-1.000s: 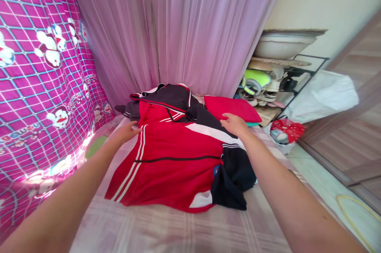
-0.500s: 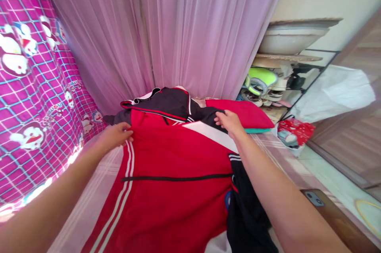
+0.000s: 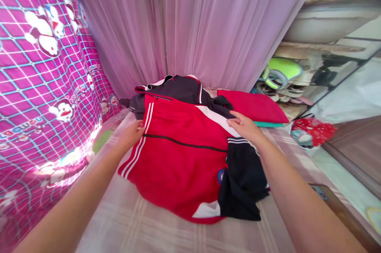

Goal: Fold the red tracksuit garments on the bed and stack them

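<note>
A red, white and black zip jacket [image 3: 178,165] lies spread on the bedding, its striped hem to the left and a dark sleeve folded over at the right. At the hem, near the end of the black zipper, my left hand [image 3: 133,136] has its fingers closed on the edge of the fabric. My right hand [image 3: 245,126] is over the white shoulder panel, fingers loosely stretched and slightly apart; whether they touch the cloth is unclear. Behind the jacket a second dark garment with red and white trim [image 3: 178,90] lies heaped.
A folded red cloth [image 3: 256,107] lies on a teal one at the back right. A phone [image 3: 336,205] rests by my right forearm. Beyond the bed are a red patterned bag [image 3: 312,130] and a shoe rack [image 3: 324,94]. Pink cartoon-print fabric [image 3: 53,86] hangs left; a lilac curtain [image 3: 202,26] hangs behind.
The jacket has settled flat, farther away from me, its lower edge now on the bedding. My left hand has moved down the hem to the zipper end. My right hand's fingers have loosened.
</note>
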`<state>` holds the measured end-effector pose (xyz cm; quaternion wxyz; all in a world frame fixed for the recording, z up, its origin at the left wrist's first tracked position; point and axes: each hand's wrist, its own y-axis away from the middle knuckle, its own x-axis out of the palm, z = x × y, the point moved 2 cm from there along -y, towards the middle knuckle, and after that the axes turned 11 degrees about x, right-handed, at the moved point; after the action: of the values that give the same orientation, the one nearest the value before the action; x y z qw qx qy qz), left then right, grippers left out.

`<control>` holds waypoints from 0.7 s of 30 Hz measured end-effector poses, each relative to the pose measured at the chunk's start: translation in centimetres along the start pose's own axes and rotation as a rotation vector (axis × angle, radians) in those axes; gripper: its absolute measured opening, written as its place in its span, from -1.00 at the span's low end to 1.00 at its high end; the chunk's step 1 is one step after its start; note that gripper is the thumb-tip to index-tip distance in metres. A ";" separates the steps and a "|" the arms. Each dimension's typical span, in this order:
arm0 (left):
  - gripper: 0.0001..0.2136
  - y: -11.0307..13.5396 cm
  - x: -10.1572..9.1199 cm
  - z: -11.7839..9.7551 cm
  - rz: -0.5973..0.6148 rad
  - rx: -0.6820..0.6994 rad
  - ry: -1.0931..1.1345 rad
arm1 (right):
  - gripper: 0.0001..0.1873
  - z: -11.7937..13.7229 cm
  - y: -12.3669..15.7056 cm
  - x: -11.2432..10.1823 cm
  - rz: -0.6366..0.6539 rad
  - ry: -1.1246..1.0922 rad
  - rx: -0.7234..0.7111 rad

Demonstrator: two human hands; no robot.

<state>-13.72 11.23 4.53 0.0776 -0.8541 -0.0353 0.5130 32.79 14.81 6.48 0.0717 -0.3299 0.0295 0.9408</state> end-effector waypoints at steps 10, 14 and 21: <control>-0.65 10.3 -1.1 4.0 0.254 -0.178 0.091 | -0.60 -6.8 12.2 -4.1 -0.457 0.095 0.096; -0.71 9.6 -1.0 2.8 0.296 -0.264 0.106 | -0.56 -9.4 14.9 -4.6 -0.582 0.147 0.237; -0.72 9.2 -1.4 1.4 0.306 -0.287 0.157 | -0.50 -11.6 17.2 -5.1 -0.488 0.307 0.520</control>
<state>-15.79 2.09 3.59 -0.1207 -0.8891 0.0281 0.4406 41.28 -3.92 0.77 0.3694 -0.4348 0.1979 0.7970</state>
